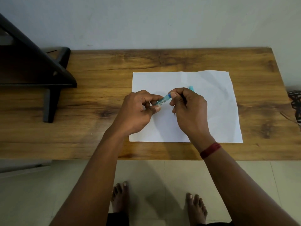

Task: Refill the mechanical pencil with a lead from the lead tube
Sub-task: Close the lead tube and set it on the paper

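A light blue lead tube [162, 100] with a printed label is held above the white paper [219, 111]. My left hand [138, 111] pinches its lower end between thumb and fingers. My right hand [189, 110] has its thumb and forefinger on the tube's upper, darker blue cap end. Tucked in the same hand is the mechanical pencil, whose blue end [191, 88] sticks out above the knuckles. A thin dark tip [174, 111] pokes out below the fingers. Most of the pencil is hidden by the hand.
The paper lies on a wooden table [97, 95] set against a pale wall. A black stand [48, 75] takes up the table's left end. A dark patterned object [295, 101] sits at the right edge. The table's front edge is close to my bare feet.
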